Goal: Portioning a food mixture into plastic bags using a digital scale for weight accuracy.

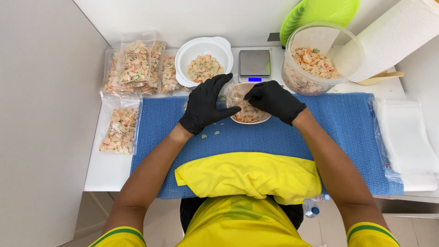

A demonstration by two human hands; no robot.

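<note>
Left hand (204,104) grips a clear pouch (234,97) at the left rim of the pink bowl (250,116); right hand (273,99) pinches its mouth narrowly above the bowl. Loose shells (210,133) lie left of the bowl — risk: a slack mouth spills more.

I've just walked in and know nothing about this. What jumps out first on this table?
Two black-gloved hands meet at the centre: the left hand and right hand work at a small clear bag over a pink bowl of pale, colour-flecked pieces on a blue mat. Filled bags pile up at the far left, beside a white bowl. A large clear tub of the same pieces stands at the far right, near a small scale.
</note>
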